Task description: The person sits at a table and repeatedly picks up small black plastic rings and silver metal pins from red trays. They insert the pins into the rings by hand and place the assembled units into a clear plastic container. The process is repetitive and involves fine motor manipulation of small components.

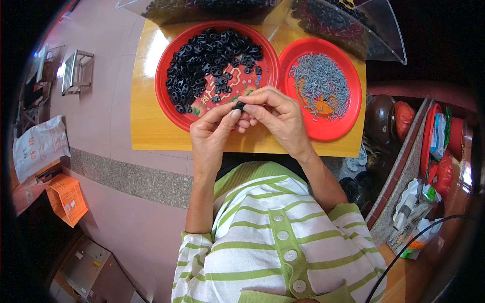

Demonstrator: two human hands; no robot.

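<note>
Black, hard-looking and small: one piece [239, 106] is pinched between the thumb and fingertips of both the left hand [209, 129] and the right hand [278, 113], above the near part of the round red tray [160, 83]. Progress, as judged: one piece being handled; plenty left, since a heap of similar holed, rounded pieces [202, 65] covers the tray's far and left portions. Whether the held piece is finished: cannot tell. Right of the tray: smooth red oval dish [328, 131], slim grey metallic-looking pins [323, 76] scattered thickly inside. Beneath the tray: glossy yellow wood-look tabletop [146, 136]
</note>
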